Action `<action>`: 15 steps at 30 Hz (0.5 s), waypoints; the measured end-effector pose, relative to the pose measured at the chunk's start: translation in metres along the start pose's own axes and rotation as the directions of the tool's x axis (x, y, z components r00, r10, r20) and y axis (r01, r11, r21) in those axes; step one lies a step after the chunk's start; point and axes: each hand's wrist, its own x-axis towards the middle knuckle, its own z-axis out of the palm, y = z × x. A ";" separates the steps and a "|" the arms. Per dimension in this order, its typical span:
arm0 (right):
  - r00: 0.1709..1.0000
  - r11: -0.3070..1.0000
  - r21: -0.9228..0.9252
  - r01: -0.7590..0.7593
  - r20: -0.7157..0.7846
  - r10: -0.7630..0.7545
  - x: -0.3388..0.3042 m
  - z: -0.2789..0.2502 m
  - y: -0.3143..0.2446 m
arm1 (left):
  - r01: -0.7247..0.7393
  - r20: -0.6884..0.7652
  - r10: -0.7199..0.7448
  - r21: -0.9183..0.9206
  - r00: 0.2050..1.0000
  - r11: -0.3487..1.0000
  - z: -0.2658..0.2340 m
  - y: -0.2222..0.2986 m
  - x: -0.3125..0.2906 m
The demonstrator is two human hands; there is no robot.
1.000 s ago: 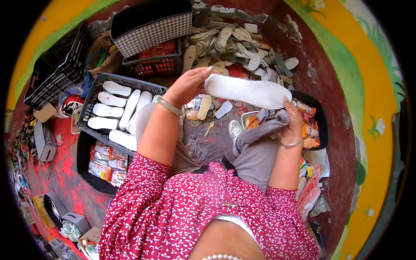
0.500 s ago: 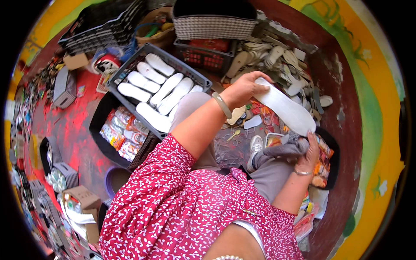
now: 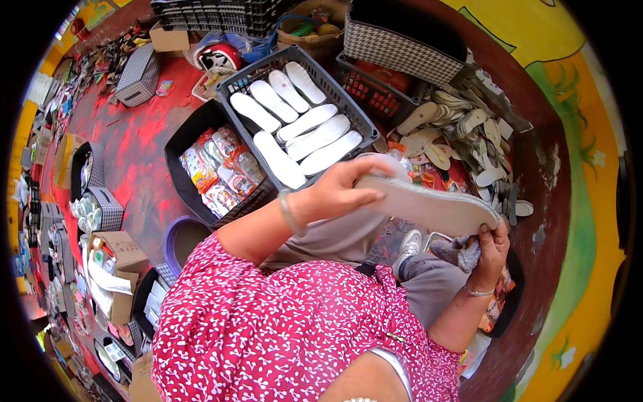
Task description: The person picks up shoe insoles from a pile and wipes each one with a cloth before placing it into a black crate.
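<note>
A long pale insole with a fuzzy white edge is held out in front of me, slightly tilted. My left hand is round its left end, thumb in front and fingers behind, a little blurred. A pale rounded shape shows behind those fingers; I cannot make out what it is. My right hand pinches the insole's right end between thumb and fingers. A fuzzy grey cloth is just beside the right hand, above my knee; whether the hand touches it is hidden.
Ahead, a grey plastic crate holds several white insoles in two rows. Left of it stands a black bin of packaged goods, with a purple bucket nearer. A heap of loose insoles lies far right, by a houndstooth box.
The insole has turned from its bright white face to a duller beige one. Both hands are lower in view, and the view has shifted, putting the crate further right.
</note>
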 end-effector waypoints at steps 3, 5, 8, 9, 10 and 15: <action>0.986 0.999 -0.037 -0.005 0.165 0.011 -0.002 0.023 -0.010 | 0.044 0.045 -0.053 0.193 0.998 0.980 -0.022 0.001 -0.039; 0.970 0.997 -0.078 0.004 0.244 0.015 -0.002 0.040 -0.012 | 0.004 0.131 -0.064 0.415 0.989 0.910 -0.032 0.013 -0.055; 0.922 0.969 -0.177 0.171 0.374 -0.094 -0.003 0.075 -0.027 | -0.113 0.191 -0.004 0.595 0.982 0.795 -0.031 0.031 -0.063; 0.900 0.956 -0.187 0.225 0.415 -0.131 -0.002 0.085 -0.027 | -0.106 0.200 -0.033 0.643 0.979 0.758 -0.031 0.036 -0.065; 0.890 0.943 -0.203 0.264 0.429 -0.157 -0.001 0.093 -0.026 | -0.111 0.212 -0.043 0.660 0.976 0.743 -0.031 0.039 -0.064; 0.902 0.949 -0.219 0.226 0.415 -0.119 0.010 0.110 -0.018 | -0.051 0.160 -0.079 0.676 0.984 0.735 -0.042 0.031 -0.060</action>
